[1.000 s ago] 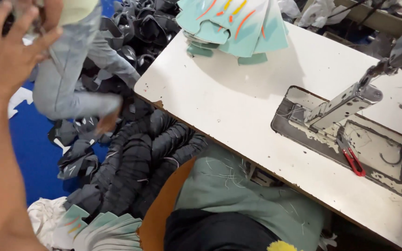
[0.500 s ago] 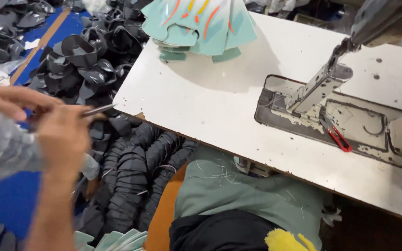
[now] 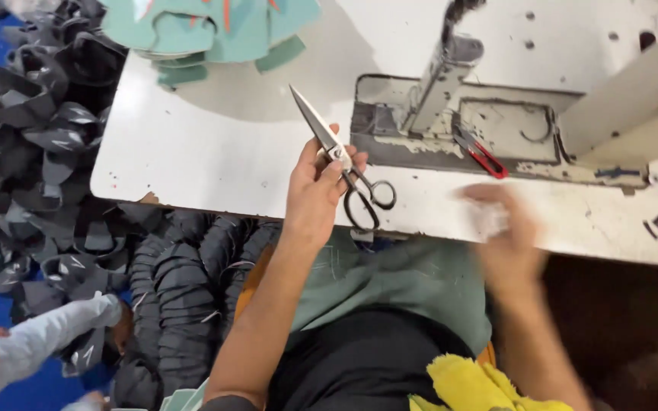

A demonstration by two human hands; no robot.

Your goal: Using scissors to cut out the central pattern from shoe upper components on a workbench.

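Left hand point(image 3: 315, 190) grasps scissors point(image 3: 344, 164) over white table point(image 3: 215, 160); right hand point(image 3: 500, 228) blurred, grip unclear.

White table point(image 3: 215, 152) bears teal fabric pieces point(image 3: 215, 30) and red snips point(image 3: 485, 156).

Teal cut pieces point(image 3: 215, 30), red-handled snips point(image 3: 485, 156), black straps point(image 3: 55, 144) heaped left.

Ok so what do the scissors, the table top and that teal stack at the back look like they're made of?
Scissors: bare metal blades with a dull shine; dark handle loops, probably painted metal. The left hand grips them near the pivot.
Table top: a hard, smooth, off-white board, likely laminate, scuffed and stained.
Teal stack: flat, matte cut pieces, seemingly fabric or foam; the look leaves it open.
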